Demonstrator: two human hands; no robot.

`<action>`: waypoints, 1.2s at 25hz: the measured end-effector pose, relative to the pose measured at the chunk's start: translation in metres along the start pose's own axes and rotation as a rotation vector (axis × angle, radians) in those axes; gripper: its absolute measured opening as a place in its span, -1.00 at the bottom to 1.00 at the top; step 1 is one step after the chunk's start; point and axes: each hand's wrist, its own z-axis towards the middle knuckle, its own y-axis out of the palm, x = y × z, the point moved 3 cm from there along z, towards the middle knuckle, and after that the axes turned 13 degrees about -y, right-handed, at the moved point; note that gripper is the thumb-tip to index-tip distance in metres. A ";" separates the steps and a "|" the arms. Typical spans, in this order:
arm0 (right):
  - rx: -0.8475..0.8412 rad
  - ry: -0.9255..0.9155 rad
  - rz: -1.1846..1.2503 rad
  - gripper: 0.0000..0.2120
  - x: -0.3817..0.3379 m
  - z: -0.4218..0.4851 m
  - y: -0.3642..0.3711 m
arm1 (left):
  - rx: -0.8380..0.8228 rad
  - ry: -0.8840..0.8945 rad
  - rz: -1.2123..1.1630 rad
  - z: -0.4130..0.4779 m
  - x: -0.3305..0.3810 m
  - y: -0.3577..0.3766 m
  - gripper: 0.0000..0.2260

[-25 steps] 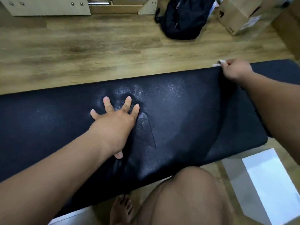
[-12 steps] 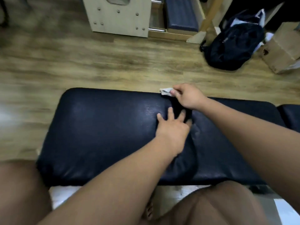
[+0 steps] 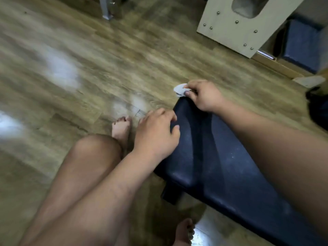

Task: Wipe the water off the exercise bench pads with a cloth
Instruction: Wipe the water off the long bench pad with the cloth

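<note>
The dark blue bench pad [image 3: 213, 166] runs from the middle of the view to the lower right, its left end near the centre. My right hand [image 3: 204, 95] sits at the pad's far left corner and pinches a small white cloth [image 3: 179, 88], which sticks out past the corner. My left hand [image 3: 156, 134] rests on the pad's left end with its fingers curled over the edge. Faint pale specks show on the pad surface.
Wood-pattern floor [image 3: 88, 68] spreads to the left and behind. A beige wooden panel with metal studs [image 3: 236, 27] stands at the back right beside a dark blue block [image 3: 301, 48]. My bare knee [image 3: 95, 150] and feet are in front of the bench end.
Both hands have travelled leftward along the pad to its left end. The right hand still holds the cloth; the left hand went from lying flat to curling over the edge. The view swung left.
</note>
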 end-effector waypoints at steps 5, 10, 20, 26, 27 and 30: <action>-0.286 -0.263 -0.125 -0.64 -0.107 -0.009 0.046 | 0.144 -0.303 -0.243 0.030 -0.043 -0.041 -0.85; -0.425 -0.551 0.035 -0.65 -0.162 -0.056 0.049 | 0.138 -0.381 -0.313 0.033 -0.068 -0.046 -0.87; -0.316 -0.119 -0.222 -0.65 -0.098 -0.006 0.045 | 0.040 -0.457 -0.398 0.036 -0.081 -0.037 -0.86; -0.021 -0.328 -0.124 -0.77 -0.201 -0.113 0.074 | -0.036 -0.405 -0.344 0.026 -0.063 -0.026 -0.87; 0.004 -0.348 -0.171 -0.78 -0.204 -0.132 0.076 | -0.055 -0.377 -0.364 0.024 -0.058 -0.021 -0.90; 0.096 -0.209 -0.268 -0.81 -0.179 -0.181 0.067 | -0.126 -0.331 -0.373 0.014 -0.051 -0.013 -0.90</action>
